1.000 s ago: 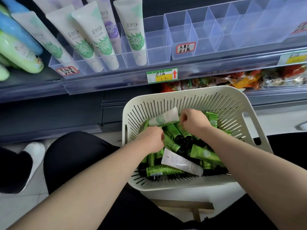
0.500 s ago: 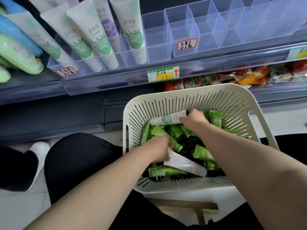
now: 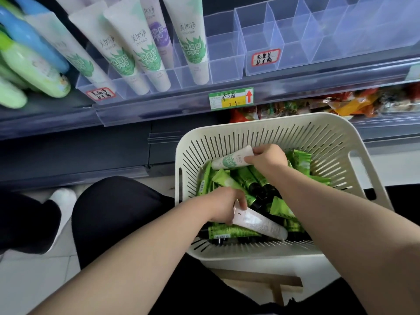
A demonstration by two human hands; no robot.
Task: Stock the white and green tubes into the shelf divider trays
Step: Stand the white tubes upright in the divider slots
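In the lower centre, the left hand (image 3: 223, 206) has its fingers curled round the wide flat end of a white tube (image 3: 259, 223). The tube's cap points to the lower right, and its fine print is too small to read. Just above, the right hand (image 3: 267, 159) pinches the flat end of a printed tube (image 3: 231, 160), white with a green leaf design, between thumb and fingers. Both tubes are in the basket (image 3: 375, 178), over a heap of green tubes (image 3: 227, 180). Above the basket, the price tag (image 3: 230, 98) shows a red arrow and handwriting. At the top of the frame, the clear trays (image 3: 227, 55) hold the shelf tubes (image 3: 193, 42), marked "美加净" and "maxam". A red-bordered label (image 3: 265, 57) is handwritten.
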